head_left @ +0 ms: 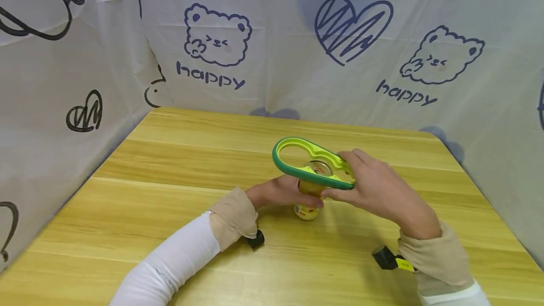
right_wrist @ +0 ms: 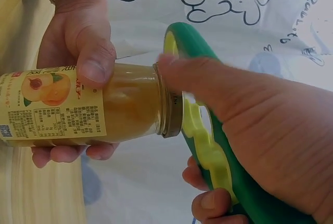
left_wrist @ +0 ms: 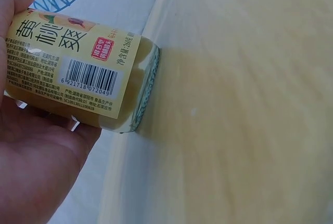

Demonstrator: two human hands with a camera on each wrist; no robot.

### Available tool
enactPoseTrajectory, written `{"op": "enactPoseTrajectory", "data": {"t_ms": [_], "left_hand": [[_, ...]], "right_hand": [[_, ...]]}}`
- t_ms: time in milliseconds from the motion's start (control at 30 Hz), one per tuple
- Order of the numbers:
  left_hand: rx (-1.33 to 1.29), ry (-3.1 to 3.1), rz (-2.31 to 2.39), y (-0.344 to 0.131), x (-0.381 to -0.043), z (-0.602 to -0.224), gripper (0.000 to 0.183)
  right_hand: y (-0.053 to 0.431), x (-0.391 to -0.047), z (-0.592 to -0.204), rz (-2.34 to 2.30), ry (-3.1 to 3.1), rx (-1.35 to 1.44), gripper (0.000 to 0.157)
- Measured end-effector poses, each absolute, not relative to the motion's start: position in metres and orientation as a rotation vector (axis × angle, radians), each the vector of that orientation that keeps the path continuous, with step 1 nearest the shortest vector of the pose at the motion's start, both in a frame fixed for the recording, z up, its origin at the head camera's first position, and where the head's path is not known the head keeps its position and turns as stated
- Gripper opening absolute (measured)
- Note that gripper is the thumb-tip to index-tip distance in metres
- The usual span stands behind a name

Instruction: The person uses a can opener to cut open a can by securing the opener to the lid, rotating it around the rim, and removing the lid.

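My left hand (head_left: 280,192) is wrapped around a glass jar (left_wrist: 78,73) with a yellow, peach-printed label, its base close over the wooden table. Amber contents show through the glass, and a gold metal lid (right_wrist: 174,112) caps the jar. My right hand (head_left: 382,190) grips one end of a green and lime jar opener (head_left: 297,172) with a scalloped inner opening. In the head view the opener's loop hangs over the lid, which shows through it. The right thumb (right_wrist: 200,81) overlaps the lid's edge in the right wrist view.
The wood-grain table (head_left: 170,155) spreads around both hands. White cloth (head_left: 289,60) with drawn bears, hearts and lettering hangs behind it and along the sides. A small black camera is strapped at each wrist.
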State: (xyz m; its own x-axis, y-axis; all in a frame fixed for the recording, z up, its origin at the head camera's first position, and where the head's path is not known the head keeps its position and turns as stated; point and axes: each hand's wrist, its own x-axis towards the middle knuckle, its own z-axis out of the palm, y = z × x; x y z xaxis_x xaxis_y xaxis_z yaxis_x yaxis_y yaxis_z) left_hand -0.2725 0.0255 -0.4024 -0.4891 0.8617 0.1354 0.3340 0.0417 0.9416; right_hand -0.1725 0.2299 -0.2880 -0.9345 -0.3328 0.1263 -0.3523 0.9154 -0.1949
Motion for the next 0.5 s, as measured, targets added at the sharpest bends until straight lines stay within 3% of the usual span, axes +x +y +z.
{"op": "enactPoseTrajectory", "data": {"t_ms": [167,500], "left_hand": [[1.209,1.824,1.453,0.0249,-0.2717,-0.4024,0.053],[1.233,1.803,1.429,0.0248,-0.2729,-0.404,0.052]], "right_hand": [[0.2322,-0.1723,-0.289,0.29,-2.899,0.606,0.06],[0.2341,-0.1721,-0.2898,0.233,-2.78,0.707,0.051]]}}
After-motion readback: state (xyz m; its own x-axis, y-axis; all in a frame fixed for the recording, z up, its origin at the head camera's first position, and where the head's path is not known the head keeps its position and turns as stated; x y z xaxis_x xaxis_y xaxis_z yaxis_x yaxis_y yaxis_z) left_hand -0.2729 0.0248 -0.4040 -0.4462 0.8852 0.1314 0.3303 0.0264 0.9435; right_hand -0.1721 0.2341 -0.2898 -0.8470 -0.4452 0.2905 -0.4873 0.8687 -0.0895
